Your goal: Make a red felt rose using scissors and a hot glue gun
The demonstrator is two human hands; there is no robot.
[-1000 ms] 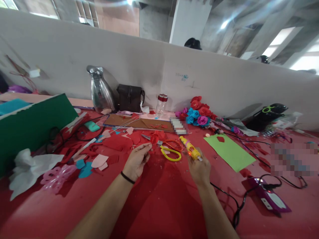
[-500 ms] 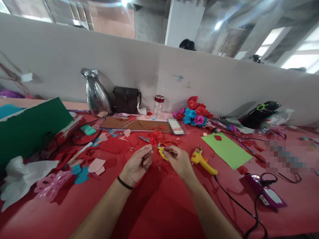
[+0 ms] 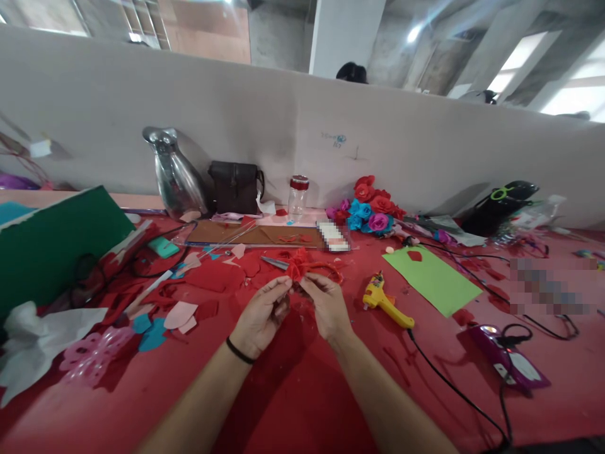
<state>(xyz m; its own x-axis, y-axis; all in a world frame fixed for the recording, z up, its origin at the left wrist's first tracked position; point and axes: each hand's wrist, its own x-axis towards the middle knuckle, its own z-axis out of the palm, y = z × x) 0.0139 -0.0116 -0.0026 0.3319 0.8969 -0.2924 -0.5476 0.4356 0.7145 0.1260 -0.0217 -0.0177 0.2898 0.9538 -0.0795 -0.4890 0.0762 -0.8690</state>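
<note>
Between my two hands is a small red crepe-paper flower with ruffled petals. My left hand pinches its lower left side, thumb against forefinger, and the other fingers curl in. On the other side, my right hand holds the flower's base between thumb and fingertips. Just behind lies a pair of scissors, its blades pointing left and its handles partly hidden by the flower and my right hand. A yellow glue gun lies on the table to the right of my right hand.
Red, pink and blue paper scraps lie to the left. A bunch of paper flowers, a lidded jar, a dark bag and a steel jug line the wall. Right are green paper and a purple power strip with cords.
My right hand has moved left and up to the red flower, beside my left hand. The yellow item that was by its fingers is out of sight. The view has shifted slightly.
</note>
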